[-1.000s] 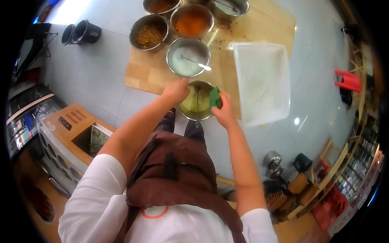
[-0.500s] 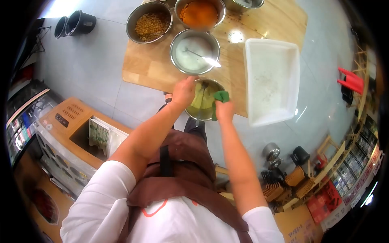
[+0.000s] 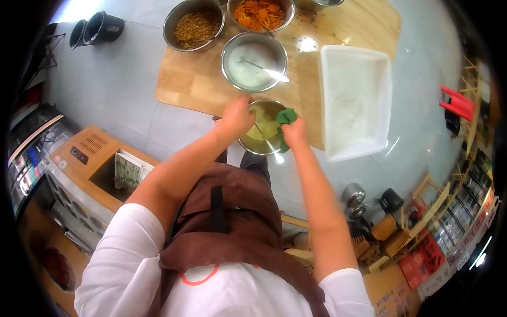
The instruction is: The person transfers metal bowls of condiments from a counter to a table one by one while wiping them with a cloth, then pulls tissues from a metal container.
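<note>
Nearest, noted brown apron [image 3: 245,211] over white T-shirt [image 3: 124,251]. Recorded bare forearms reaching forward. Off to the left, observed wood-topped cabinet [image 3: 94,153] with an open recess.

Located steel bowl [image 3: 272,108] between both hands, at the near edge of the counter; cannot tell whether supported by it. Saw left hand [image 3: 237,115] at the left of that bowl, grip curled on the rim, fingertips partly hidden. Saw right hand [image 3: 294,132] at the opposite side, grip clenched around green cloth [image 3: 285,117], bunched and draped over the rim. Inside, observed yellow-green contents [image 3: 261,128] and metal spoon [image 3: 272,147], leaning with handle over the near rim.

Beyond, on wooden counter [image 3: 187,87], logged white-content bowl [image 3: 253,38] just past the hands, with silver spoon [image 3: 277,75] resting across its right rim. To the right, recorded white tray [image 3: 356,95], overhanging the near edge. Farther back, noted nut-piece bowl [image 3: 172,27] with golden-brown pieces, and beside it orange-shred bowl [image 3: 288,20] with a utensil handle over its near rim. On the floor, far left, observed black buckets [image 3: 105,27], close together; far right, red stool [image 3: 457,103].
</note>
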A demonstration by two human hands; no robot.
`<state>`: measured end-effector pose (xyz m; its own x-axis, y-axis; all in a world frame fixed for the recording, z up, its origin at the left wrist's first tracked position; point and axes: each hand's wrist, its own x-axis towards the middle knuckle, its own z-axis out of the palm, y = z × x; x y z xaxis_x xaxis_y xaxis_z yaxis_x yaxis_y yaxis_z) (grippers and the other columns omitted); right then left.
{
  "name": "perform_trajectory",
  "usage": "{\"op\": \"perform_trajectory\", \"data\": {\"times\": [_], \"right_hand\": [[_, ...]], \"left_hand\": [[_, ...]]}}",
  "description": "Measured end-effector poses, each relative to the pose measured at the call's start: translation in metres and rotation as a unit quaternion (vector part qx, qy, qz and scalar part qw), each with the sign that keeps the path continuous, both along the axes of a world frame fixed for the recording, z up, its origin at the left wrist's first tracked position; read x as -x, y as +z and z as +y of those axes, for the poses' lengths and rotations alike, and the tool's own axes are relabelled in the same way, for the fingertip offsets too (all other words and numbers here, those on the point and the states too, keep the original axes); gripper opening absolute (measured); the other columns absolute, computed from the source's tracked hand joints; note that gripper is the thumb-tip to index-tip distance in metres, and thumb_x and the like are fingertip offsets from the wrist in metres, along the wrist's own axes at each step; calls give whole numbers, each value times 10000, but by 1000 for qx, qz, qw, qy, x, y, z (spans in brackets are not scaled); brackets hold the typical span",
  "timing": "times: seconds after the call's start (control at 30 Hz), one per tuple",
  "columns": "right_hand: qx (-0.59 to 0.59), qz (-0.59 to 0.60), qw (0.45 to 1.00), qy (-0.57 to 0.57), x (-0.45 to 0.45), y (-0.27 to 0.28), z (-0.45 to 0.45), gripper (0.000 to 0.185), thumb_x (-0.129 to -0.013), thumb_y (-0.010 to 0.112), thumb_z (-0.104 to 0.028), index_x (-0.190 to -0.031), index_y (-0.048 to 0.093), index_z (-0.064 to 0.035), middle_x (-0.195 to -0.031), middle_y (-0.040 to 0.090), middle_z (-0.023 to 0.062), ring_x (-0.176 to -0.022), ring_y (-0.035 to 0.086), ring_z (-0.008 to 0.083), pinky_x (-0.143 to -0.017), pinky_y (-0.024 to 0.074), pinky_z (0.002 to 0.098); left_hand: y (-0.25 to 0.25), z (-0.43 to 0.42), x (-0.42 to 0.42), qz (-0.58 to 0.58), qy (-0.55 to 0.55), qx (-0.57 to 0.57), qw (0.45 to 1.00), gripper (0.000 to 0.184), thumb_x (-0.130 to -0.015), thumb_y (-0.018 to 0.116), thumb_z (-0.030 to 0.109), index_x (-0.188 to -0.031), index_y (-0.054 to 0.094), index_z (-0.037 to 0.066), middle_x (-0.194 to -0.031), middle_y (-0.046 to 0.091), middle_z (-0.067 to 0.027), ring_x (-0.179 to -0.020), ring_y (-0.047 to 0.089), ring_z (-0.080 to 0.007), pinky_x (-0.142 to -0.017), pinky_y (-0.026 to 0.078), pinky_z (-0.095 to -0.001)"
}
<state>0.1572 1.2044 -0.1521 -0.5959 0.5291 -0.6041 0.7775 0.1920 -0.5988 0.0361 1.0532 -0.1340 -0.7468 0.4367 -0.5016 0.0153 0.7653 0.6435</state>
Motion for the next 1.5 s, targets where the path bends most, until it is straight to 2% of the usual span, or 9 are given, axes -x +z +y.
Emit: {"op": "perform_trajectory", "data": {"times": [0.2, 0.33, 0.5, 0.63, 0.73, 0.8, 1.0, 1.3, 1.5], "right_hand": [[61, 22, 997, 40, 9, 10, 8, 390, -664, 586, -41, -1054, 585, -51, -943, 614, 219, -864, 585, 377, -739, 468, 401], [22, 51, 996, -69, -4, 11, -21, 368, -688, 571, -6, -1054, 582, -27, -920, 632, 187, -833, 608, 333, -731, 474, 378], [131, 102, 773, -613, -18, 1, -91, 250, -718, 542, 51, -960, 598, 23, -844, 610, 99, -769, 586, 194, -670, 476, 330], [120, 71, 773, -619, -18, 4, -94, 263, -715, 548, 63, -971, 594, 21, -853, 600, 95, -779, 581, 192, -658, 473, 330], [104, 80, 906, -403, -14, 23, -52, 289, -713, 545, 55, -995, 589, 10, -849, 625, 139, -802, 607, 247, -684, 472, 343], [-20, 51, 998, -26, -5, 30, -24, 314, -701, 531, 41, -1004, 591, -13, -875, 631, 196, -849, 601, 330, -721, 463, 371], [40, -7, 984, 175, 19, 32, -5, 354, -686, 523, 26, -1028, 590, -36, -915, 618, 206, -874, 576, 369, -746, 451, 395], [54, 3, 999, 5, -14, 12, -19, 317, -682, 541, 17, -992, 603, -11, -865, 630, 199, -830, 599, 332, -726, 457, 380], [169, 2, 935, -312, -31, 15, -64, 251, -701, 569, 22, -949, 588, 51, -833, 614, 138, -770, 588, 215, -645, 449, 329]], "left_hand": [[-12, 5, 4, 70, -126, -117, 983, 283, -794, 539, 51, -1070, 596, 73, -931, 613, -199, -862, 588, -345, -759, 465, -395], [-11, 1, -13, -86, 81, -171, 978, 271, -818, 542, 36, -1079, 609, 67, -977, 631, -144, -875, 607, -241, -773, 468, -324], [-22, 3, -63, 15, 272, -170, 947, 240, -854, 512, 41, -1073, 609, 40, -920, 634, -105, -851, 590, -182, -708, 477, -272], [-20, -1, -78, -83, 451, -185, 869, 310, -810, 521, 11, -1115, 573, 17, -982, 616, -174, -881, 590, -264, -768, 459, -315], [-11, -17, -36, -113, 177, -10, 978, 321, -793, 530, 93, -1094, 574, -12, -1017, 603, -212, -977, 567, -348, -836, 448, -361], [-5, -15, -9, -26, 36, 50, 998, 338, -798, 549, 145, -1104, 566, 1, -1002, 607, -205, -957, 576, -336, -814, 457, -364], [9, 9, 10, -127, -351, 258, 891, 329, -837, 519, 289, -832, 643, -16, -728, 632, -195, -756, 636, -329, -704, 493, -399], [-31, -55, -63, -285, 128, 47, 949, 386, -876, 502, 272, -935, 574, -102, -773, 613, -258, -663, 642, -338, -535, 528, -383], [-20, -48, -106, -342, 436, -104, 826, 335, -882, 495, 243, -894, 566, -84, -743, 578, -142, -521, 552, -270, -441, 512, -385]]}}
